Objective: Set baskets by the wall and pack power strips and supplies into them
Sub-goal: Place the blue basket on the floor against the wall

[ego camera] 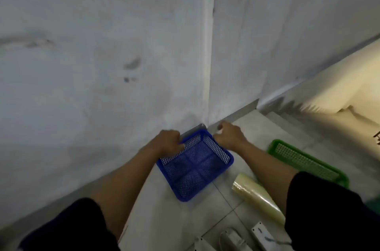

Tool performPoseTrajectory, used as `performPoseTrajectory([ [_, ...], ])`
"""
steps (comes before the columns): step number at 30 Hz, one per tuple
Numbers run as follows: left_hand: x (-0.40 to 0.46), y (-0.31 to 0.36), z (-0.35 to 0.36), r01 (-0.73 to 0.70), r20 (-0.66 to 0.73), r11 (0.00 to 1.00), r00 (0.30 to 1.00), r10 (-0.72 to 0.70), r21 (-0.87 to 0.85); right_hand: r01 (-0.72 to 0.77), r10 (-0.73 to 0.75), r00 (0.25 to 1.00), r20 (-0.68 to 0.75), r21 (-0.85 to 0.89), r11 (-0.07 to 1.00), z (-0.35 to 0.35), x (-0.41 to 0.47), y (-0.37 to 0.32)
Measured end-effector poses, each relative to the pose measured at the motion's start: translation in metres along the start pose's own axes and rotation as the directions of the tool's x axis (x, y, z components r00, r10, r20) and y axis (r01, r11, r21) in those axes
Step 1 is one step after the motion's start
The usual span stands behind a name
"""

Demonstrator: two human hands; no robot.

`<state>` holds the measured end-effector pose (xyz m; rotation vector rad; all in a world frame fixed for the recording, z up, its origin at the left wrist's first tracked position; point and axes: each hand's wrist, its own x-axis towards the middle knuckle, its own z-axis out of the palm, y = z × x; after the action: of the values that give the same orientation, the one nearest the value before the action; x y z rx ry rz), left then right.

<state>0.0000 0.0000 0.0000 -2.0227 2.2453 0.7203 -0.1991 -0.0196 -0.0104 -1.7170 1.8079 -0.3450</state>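
Note:
A blue mesh basket [213,179] sits empty on the tiled floor, one corner pushed close to the outer corner of the grey wall [102,65]. My left hand [169,141] grips its left rim. My right hand [230,135] holds the far right rim. A green mesh basket [308,161] lies on the floor to the right, partly hidden by my right arm. White power strips [261,234] lie at the bottom edge, cut off by the frame.
A roll of clear yellowish film [258,196] lies on the floor between the two baskets. A metal skirting strip [242,113] runs along the wall base. A lit passage opens at the right.

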Motion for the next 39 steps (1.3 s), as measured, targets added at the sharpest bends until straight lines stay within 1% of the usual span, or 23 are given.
performPoseTrajectory([
  [3,0.027,-0.045,0.094,0.029,0.05,0.999,0.998,-0.031,0.041,-0.081,0.078,0.995,0.058,0.051,0.995,0.085,0.017,0.054],
  [6,0.053,-0.089,0.176,0.171,0.016,0.98,0.985,-0.17,-0.102,-0.18,0.174,0.983,0.05,0.171,0.969,0.162,0.043,0.106],
  [8,0.066,-0.109,0.216,0.258,-0.011,0.937,0.963,-0.268,-0.238,-0.25,0.247,0.968,0.047,0.311,0.917,0.201,0.06,0.13],
  [9,0.071,-0.118,0.233,0.329,0.017,0.885,0.939,-0.343,-0.329,-0.303,0.298,0.952,0.077,0.406,0.862,0.218,0.068,0.14],
  [11,0.079,-0.131,0.262,0.46,0.143,0.677,0.871,-0.47,-0.575,-0.42,0.384,0.903,0.191,0.574,0.703,0.244,0.081,0.155],
  [13,0.085,-0.139,0.284,0.487,0.265,0.474,0.847,-0.461,-0.734,-0.476,0.391,0.874,0.289,0.678,0.56,0.259,0.091,0.163],
  [15,0.093,-0.144,0.299,0.443,0.278,0.374,0.865,-0.419,-0.815,-0.453,0.407,0.869,0.283,0.786,0.421,0.267,0.102,0.169],
  [16,0.096,-0.145,0.303,0.398,0.238,0.357,0.878,-0.414,-0.845,-0.422,0.432,0.868,0.244,0.821,0.385,0.269,0.104,0.171],
  [18,0.099,-0.148,0.308,0.312,0.134,0.359,0.886,-0.443,-0.88,-0.39,0.481,0.858,0.182,0.84,0.378,0.272,0.104,0.173],
  [20,0.097,-0.149,0.305,0.272,0.06,0.438,0.897,-0.438,-0.857,-0.375,0.502,0.847,0.175,0.866,0.33,0.272,0.102,0.173],
  [22,0.088,-0.154,0.296,0.245,0.033,0.482,0.913,-0.407,-0.841,-0.343,0.535,0.831,0.156,0.899,0.272,0.267,0.103,0.174],
  [23,0.081,-0.159,0.29,0.238,0.02,0.488,0.912,-0.41,-0.84,-0.304,0.579,0.81,0.092,0.911,0.28,0.262,0.105,0.177],
  [24,0.072,-0.17,0.282,0.237,0.003,0.493,0.903,-0.43,-0.837,-0.271,0.633,0.774,0.003,0.905,0.327,0.257,0.105,0.178],
  [25,0.06,-0.182,0.273,0.237,-0.015,0.504,0.895,-0.446,-0.831,-0.265,0.682,0.726,-0.093,0.876,0.402,0.253,0.104,0.179],
  [26,0.048,-0.197,0.265,0.237,-0.027,0.518,0.892,-0.452,-0.822,-0.284,0.693,0.703,-0.161,0.829,0.481,0.25,0.101,0.18],
  [27,0.031,-0.216,0.257,0.236,-0.043,0.531,0.887,-0.46,-0.814,-0.298,0.651,0.736,-0.187,0.774,0.559,0.251,0.099,0.175],
  [29,-0.004,-0.254,0.25,0.254,-0.069,0.54,0.859,-0.507,-0.802,-0.274,0.447,0.889,-0.102,0.664,0.696,0.265,0.093,0.151],
  [30,-0.024,-0.273,0.25,0.283,-0.07,0.528,0.832,-0.551,-0.801,-0.246,0.33,0.943,-0.032,0.603,0.759,0.279,0.09,0.134],
  [31,-0.041,-0.287,0.251,0.312,-0.061,0.512,0.807,-0.588,-0.8,-0.214,0.236,0.971,0.03,0.539,0.814,0.292,0.087,0.119],
  [33,-0.085,-0.324,0.258,0.39,-0.043,0.459,0.723,-0.689,-0.798,-0.152,0.088,0.983,0.163,0.443,0.884,0.326,0.074,0.081],
  [35,-0.129,-0.358,0.268,0.457,-0.029,0.392,0.621,-0.783,-0.798,-0.117,-0.002,0.957,0.29,0.391,0.913,0.362,0.06,0.047],
  [37,-0.167,-0.384,0.277,0.513,-0.018,0.326,0.516,-0.856,-0.794,-0.094,-0.062,0.915,0.398,0.359,0.929,0.394,0.047,0.02],
  [39,-0.199,-0.404,0.285,0.549,-0.013,0.269,0.426,-0.905,-0.792,-0.077,-0.088,0.89,0.448,0.338,0.938,0.423,0.034,-0.004],
])
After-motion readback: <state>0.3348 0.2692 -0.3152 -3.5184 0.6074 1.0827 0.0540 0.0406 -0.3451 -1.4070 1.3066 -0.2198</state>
